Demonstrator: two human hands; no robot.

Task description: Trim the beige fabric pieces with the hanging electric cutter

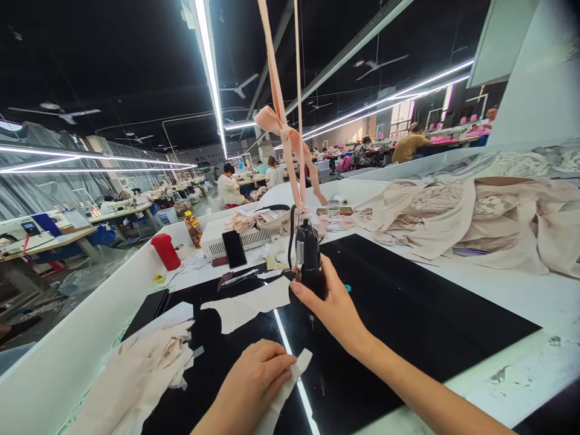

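Note:
My right hand (334,304) is wrapped round a black hand-held tool (309,260) that hangs from peach fabric straps (290,136) tied overhead. Its tip points down at the black work surface (408,302). My left hand (256,377) rests with curled fingers pressing a narrow white fabric strip (290,380) flat on the black surface, beside a thin lit line (290,356). A larger white fabric piece (249,304) lies just beyond.
Beige fabric scraps (136,374) pile at the front left, and a heap of beige lace garments (475,217) at the right. A red cup (165,251), a bottle (193,228), a phone (234,248) and a white box (247,232) stand behind. Other people sit at sewing tables farther off.

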